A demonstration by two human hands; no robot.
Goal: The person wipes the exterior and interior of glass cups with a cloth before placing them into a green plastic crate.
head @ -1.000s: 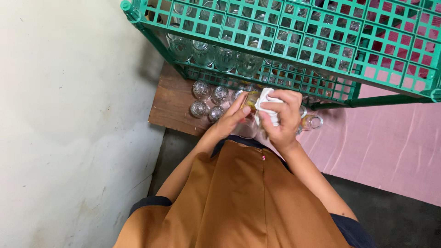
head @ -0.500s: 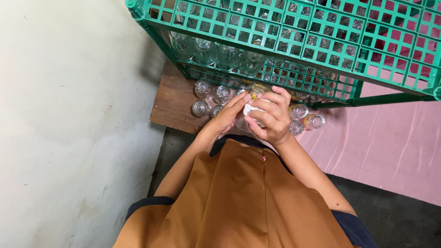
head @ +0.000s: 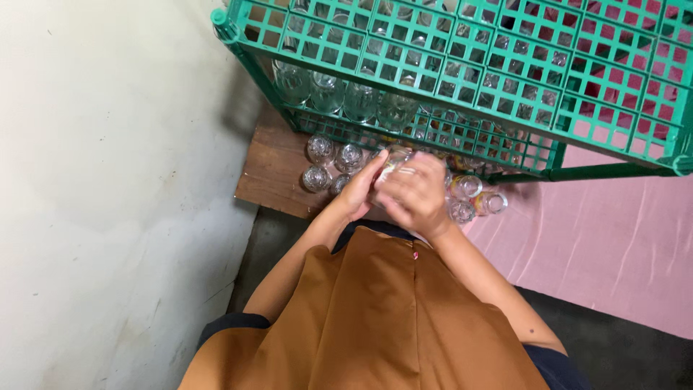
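Both my hands meet around a small clear glass jar (head: 395, 160) just above a wooden board. My left hand (head: 359, 189) cups its left side. My right hand (head: 415, 196) wraps over it from the right and hides most of it. Whether the white cloth seen earlier is still in my right hand cannot be made out. Several small clear glass jars (head: 326, 165) stand on the board to the left of my hands, and a few more jars (head: 476, 196) stand to the right.
A green plastic lattice rack (head: 505, 65) rises right behind my hands, with more glass jars (head: 339, 94) on its lower shelf. The wooden board (head: 273, 170) lies on a dark floor. A white wall (head: 108, 180) stands at left, a pink cloth (head: 599, 245) at right.
My right hand has closed down over the jar, and the white cloth it held a second ago has gone out of sight. My view has shifted slightly right.
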